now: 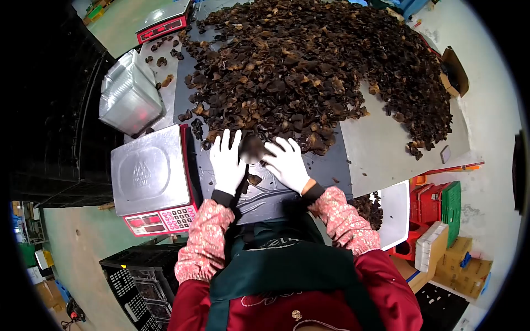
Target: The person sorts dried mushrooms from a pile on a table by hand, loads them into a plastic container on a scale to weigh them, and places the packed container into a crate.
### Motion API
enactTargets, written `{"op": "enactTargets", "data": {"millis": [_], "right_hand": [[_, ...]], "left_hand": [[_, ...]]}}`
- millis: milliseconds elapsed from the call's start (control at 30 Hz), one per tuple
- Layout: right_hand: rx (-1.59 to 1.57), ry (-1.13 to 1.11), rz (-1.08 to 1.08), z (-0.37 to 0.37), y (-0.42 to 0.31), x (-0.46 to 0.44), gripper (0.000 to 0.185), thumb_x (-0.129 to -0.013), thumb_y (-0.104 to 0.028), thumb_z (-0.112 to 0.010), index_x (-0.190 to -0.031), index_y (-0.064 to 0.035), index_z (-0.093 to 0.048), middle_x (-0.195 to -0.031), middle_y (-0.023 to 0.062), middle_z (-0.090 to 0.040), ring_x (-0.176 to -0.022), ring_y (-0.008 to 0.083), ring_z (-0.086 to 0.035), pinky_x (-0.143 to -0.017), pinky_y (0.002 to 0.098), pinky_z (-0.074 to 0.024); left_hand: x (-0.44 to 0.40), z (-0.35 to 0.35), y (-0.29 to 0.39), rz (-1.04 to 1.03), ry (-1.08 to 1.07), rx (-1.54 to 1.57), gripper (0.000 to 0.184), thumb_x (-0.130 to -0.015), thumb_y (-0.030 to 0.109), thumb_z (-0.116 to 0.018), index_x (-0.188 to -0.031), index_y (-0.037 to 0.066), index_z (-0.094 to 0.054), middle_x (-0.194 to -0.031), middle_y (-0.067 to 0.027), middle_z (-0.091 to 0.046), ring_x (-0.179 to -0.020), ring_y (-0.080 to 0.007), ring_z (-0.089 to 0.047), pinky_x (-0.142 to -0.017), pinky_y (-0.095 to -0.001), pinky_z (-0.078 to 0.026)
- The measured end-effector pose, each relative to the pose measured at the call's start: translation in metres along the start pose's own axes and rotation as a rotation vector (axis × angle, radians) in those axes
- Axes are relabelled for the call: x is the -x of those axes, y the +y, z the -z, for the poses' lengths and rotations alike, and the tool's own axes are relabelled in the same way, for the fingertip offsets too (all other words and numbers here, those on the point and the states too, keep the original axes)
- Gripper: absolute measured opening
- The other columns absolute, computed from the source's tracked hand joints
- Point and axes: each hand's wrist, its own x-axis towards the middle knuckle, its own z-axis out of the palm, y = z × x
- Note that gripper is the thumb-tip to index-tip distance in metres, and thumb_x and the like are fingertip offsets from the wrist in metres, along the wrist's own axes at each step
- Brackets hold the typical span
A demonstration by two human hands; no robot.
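Observation:
Both hands wear white gloves and rest over the near edge of a large heap of dark brown wood ear mushrooms (276, 77). My left hand (227, 163) has its fingers stretched out and apart, pointing up toward the heap. My right hand (288, 164) lies to the right, fingers extended and slanting left. Between the two hands is a round, motion-blurred dark and grey piece (252, 149), close to the fingertips of both; its kind is unclear. A small loose mushroom piece (254, 180) lies on the grey sheet (265, 201) below it.
A scale (152, 171) with a metal plate stands left, near stacked clear plastic trays (131, 96). Another scale (163, 22) sits at the far left. At right are a white tub (395, 215) containing mushrooms, red and green crates (436, 207) and cardboard boxes (461, 267). Black crates (141, 281) stand lower left.

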Motion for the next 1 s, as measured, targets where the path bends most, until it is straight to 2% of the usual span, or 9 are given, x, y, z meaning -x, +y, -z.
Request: {"op": "enactTargets", "data": {"millis": [100,200,333,500,667,700,833,900,1000], "right_hand": [[-0.068,0.029,0.037,0.012,0.001,0.044,0.019,-0.082,-0.026,-0.070,-0.100,-0.0190,-0.073,-0.138,0.0059,-0.053,-0.134,0.0340,-0.042,-0.109,0.0528,-0.0303],[-0.060,0.082,0.036,0.017,0.014,0.073,0.023,-0.080,-0.026,-0.072,-0.101,-0.0177,-0.073,-0.135,0.0085,-0.055,-0.128,0.0359,-0.047,-0.105,0.0513,-0.0345],[-0.094,0.145,-0.211,0.016,0.021,0.085,0.042,-0.077,-0.036,-0.077,-0.113,-0.0167,-0.068,-0.133,0.0151,-0.050,-0.130,0.0372,-0.042,-0.103,0.0496,-0.0356],[-0.061,0.067,-0.211,0.021,0.004,0.033,0.089,-0.069,-0.057,-0.077,-0.146,-0.0235,-0.046,-0.152,0.0216,-0.033,-0.143,0.0442,-0.023,-0.107,0.0578,-0.0289],[0.024,-0.053,-0.031,0.002,0.005,-0.001,0.064,-0.080,-0.048,-0.070,-0.138,-0.0267,-0.054,-0.142,0.0138,-0.048,-0.122,0.0351,-0.046,-0.092,0.0456,-0.0418],[0.051,-0.087,-0.012,0.002,0.011,0.007,0.059,-0.080,-0.047,-0.070,-0.133,-0.0257,-0.057,-0.140,0.0124,-0.050,-0.120,0.0339,-0.048,-0.090,0.0444,-0.0432],[-0.053,0.094,-0.026,0.000,0.022,0.008,0.020,-0.080,-0.029,-0.073,-0.098,-0.0210,-0.073,-0.113,0.0089,-0.064,-0.095,0.0303,-0.062,-0.073,0.0391,-0.0547],[-0.286,0.221,-0.277,0.000,0.015,-0.001,0.015,-0.081,-0.019,-0.074,-0.095,-0.0160,-0.073,-0.109,0.0101,-0.064,-0.104,0.0281,-0.062,-0.083,0.0375,-0.0536],[-0.300,0.304,-0.313,0.001,0.015,-0.011,0.016,-0.083,-0.020,-0.071,-0.099,-0.0166,-0.073,-0.117,0.0118,-0.061,-0.107,0.0288,-0.060,-0.086,0.0374,-0.0513]], "left_hand": [[-0.010,-0.018,-0.006,-0.064,0.085,0.050,0.034,-0.077,0.009,-0.064,-0.110,0.012,-0.067,-0.110,-0.0110,-0.060,-0.111,-0.0327,-0.052,-0.104,-0.0484,-0.035],[0.004,-0.019,-0.015,-0.005,0.037,0.110,0.023,-0.076,0.007,-0.066,-0.099,0.008,-0.063,-0.112,-0.0115,-0.060,-0.113,-0.0327,-0.052,-0.104,-0.0470,-0.036],[0.037,0.006,-0.016,0.002,0.100,0.164,0.025,-0.078,0.003,-0.066,-0.102,0.007,-0.060,-0.117,-0.0143,-0.059,-0.119,-0.0350,-0.052,-0.104,-0.0464,-0.036],[0.033,0.008,0.000,-0.063,-0.078,0.214,0.062,-0.084,0.020,-0.068,-0.142,0.012,-0.048,-0.133,-0.0150,-0.052,-0.124,-0.0356,-0.046,-0.103,-0.0469,-0.036],[0.002,-0.025,-0.002,-0.119,-0.211,-0.003,0.030,-0.082,0.011,-0.065,-0.112,0.013,-0.066,-0.100,-0.0108,-0.060,-0.092,-0.0309,-0.058,-0.077,-0.0407,-0.046],[0.001,-0.022,0.003,-0.155,-0.074,0.051,0.019,-0.081,0.008,-0.064,-0.099,0.011,-0.066,-0.092,-0.0099,-0.060,-0.087,-0.0302,-0.059,-0.072,-0.0395,-0.048],[-0.014,-0.025,0.016,-0.106,-0.004,0.147,0.018,-0.083,0.011,-0.063,-0.101,0.011,-0.065,-0.095,-0.0108,-0.059,-0.086,-0.0306,-0.060,-0.072,-0.0405,-0.051],[-0.008,-0.009,-0.002,0.032,-0.024,0.145,0.023,-0.085,0.016,-0.063,-0.107,0.011,-0.065,-0.098,-0.0112,-0.059,-0.089,-0.0306,-0.060,-0.075,-0.0407,-0.050],[-0.018,0.006,0.022,-0.054,-0.099,0.098,0.042,-0.086,0.029,-0.065,-0.122,0.008,-0.062,-0.107,-0.0108,-0.059,-0.099,-0.0295,-0.056,-0.085,-0.0416,-0.045]]}}
